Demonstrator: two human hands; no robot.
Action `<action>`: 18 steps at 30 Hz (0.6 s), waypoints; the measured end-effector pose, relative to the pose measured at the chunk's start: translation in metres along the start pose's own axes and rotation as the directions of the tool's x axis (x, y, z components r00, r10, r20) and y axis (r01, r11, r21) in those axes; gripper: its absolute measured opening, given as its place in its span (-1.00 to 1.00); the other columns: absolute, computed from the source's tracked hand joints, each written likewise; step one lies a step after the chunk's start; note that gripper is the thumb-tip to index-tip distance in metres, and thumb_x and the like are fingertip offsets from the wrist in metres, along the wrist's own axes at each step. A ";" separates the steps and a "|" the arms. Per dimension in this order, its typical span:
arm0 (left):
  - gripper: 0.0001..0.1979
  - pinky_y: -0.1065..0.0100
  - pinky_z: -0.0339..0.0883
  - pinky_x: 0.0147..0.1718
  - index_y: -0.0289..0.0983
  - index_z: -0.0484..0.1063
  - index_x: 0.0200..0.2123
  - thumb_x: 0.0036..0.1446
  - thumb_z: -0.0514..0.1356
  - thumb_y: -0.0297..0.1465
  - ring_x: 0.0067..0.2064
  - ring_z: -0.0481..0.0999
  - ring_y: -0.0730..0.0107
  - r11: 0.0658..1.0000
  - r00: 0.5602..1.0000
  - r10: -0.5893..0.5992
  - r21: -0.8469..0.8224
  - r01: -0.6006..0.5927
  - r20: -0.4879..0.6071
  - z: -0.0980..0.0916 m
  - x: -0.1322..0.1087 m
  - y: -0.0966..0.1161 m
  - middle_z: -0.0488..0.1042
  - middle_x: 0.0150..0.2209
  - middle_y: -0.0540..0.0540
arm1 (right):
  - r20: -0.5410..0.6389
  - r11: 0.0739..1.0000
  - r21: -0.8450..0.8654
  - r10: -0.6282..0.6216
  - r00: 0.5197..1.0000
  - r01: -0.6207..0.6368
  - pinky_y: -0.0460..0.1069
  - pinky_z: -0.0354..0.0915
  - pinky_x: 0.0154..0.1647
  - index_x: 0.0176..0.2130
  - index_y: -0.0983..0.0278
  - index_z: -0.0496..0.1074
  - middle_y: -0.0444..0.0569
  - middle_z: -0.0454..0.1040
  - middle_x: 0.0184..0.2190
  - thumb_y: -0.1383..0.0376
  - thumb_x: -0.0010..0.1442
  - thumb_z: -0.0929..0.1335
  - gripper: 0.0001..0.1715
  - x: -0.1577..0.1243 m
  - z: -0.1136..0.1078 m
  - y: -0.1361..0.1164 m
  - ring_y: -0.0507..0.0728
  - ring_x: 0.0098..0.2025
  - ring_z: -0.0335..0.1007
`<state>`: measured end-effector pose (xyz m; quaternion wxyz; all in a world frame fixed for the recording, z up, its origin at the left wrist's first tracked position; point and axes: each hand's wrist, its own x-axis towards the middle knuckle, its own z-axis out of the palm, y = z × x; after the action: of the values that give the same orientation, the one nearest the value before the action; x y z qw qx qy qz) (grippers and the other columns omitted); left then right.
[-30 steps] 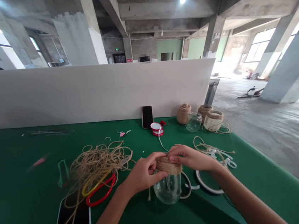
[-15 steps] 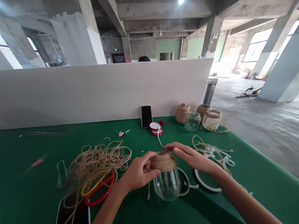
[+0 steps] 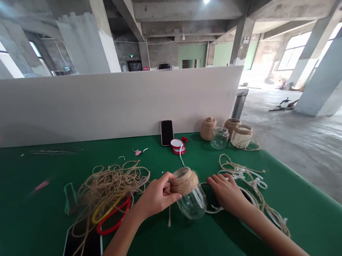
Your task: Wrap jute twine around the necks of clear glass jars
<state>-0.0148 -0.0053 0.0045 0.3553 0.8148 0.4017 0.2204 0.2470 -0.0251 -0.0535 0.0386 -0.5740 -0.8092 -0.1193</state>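
My left hand [image 3: 160, 196] grips a glass jar [image 3: 192, 203] by its neck, thumb in front and fingers behind. Brown jute twine [image 3: 185, 181] wraps the neck, and the jar tilts with its mouth to the upper left. To its right, my right hand [image 3: 226, 189] is off the jar, fingers curled down by a white ring-shaped roll of tape [image 3: 247, 193]. Its fingertips are partly hidden, so whatever they hold does not show. A white strip [image 3: 214, 210] curves out between the jar and this hand.
Loose twine [image 3: 115, 178] heaps at left with red-handled [image 3: 115, 222] and yellow loops, beside a dark tablet [image 3: 80, 255]. More twine [image 3: 258, 184] lies at right. Farther back are a phone [image 3: 167, 133], a red-and-white spool [image 3: 177, 145], a twine-wrapped jar [image 3: 208, 129] and a bare jar [image 3: 219, 138].
My right hand has left the jar's rim and moved right and down to the tape. The jar has tipped to the left in my left hand.
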 end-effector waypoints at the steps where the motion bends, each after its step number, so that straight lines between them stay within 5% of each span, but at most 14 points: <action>1: -0.77 0.49 -0.05 -0.55 -0.23 0.20 -0.24 0.06 0.16 -0.30 -0.55 0.11 0.53 1.000 1.000 0.001 0.021 -0.001 -0.015 0.000 0.000 0.000 0.03 -0.60 0.16 | 0.003 1.000 -0.021 0.023 1.000 -0.023 0.16 0.00 -0.05 -0.18 0.28 0.31 0.04 0.37 -0.28 0.60 -0.01 0.19 -0.58 0.000 0.001 0.004 0.23 -0.17 0.24; 6: -0.74 0.48 -0.06 -0.56 -0.23 0.21 -0.22 0.07 0.14 -0.25 -0.57 0.11 0.51 0.997 0.998 -0.001 0.081 0.006 -0.061 -0.002 0.003 -0.003 0.03 -0.60 0.15 | 0.000 0.994 -0.012 0.109 0.994 -0.109 0.17 0.01 -0.03 -0.19 0.25 0.36 0.04 0.37 -0.26 0.59 0.05 0.17 -0.59 -0.005 0.007 0.022 0.23 -0.13 0.24; 10: -0.71 0.47 -0.07 -0.56 -0.22 0.20 -0.14 0.10 0.11 -0.23 -0.56 0.15 0.49 0.997 0.997 -0.010 0.072 0.016 -0.077 -0.001 0.007 -0.004 0.06 -0.59 0.14 | 0.001 0.984 0.134 0.118 0.993 -0.117 0.17 0.10 -0.05 -0.25 0.25 0.41 0.08 0.39 -0.19 0.49 0.14 0.18 -0.70 0.003 -0.016 0.020 0.27 -0.06 0.24; 14: -0.70 0.47 -0.07 -0.56 -0.22 0.20 -0.13 0.10 0.10 -0.23 -0.56 0.15 0.49 0.995 0.992 -0.020 0.094 0.032 -0.125 0.005 0.011 -0.001 0.05 -0.60 0.15 | -0.197 0.855 0.503 -0.031 0.980 0.129 0.09 0.19 -0.04 0.00 0.24 0.28 0.09 0.33 -0.04 0.36 0.26 0.13 -0.65 0.028 -0.063 -0.004 0.19 0.00 0.22; 18: -0.67 0.47 -0.06 -0.55 -0.20 0.20 -0.07 0.10 0.10 -0.25 -0.54 0.15 0.49 0.995 0.989 0.007 0.100 0.008 -0.150 0.007 0.016 0.000 0.08 -0.57 0.14 | -0.252 0.749 0.583 -0.203 0.946 0.316 0.09 0.13 0.01 -0.04 0.26 0.33 0.06 0.39 -0.08 0.35 0.28 0.11 -0.67 0.062 -0.093 -0.024 0.16 -0.02 0.26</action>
<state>-0.0010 0.0054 0.0015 0.2828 0.8125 0.4382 0.2605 0.1964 0.0020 0.0449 0.2762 -0.3989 -0.8690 0.0975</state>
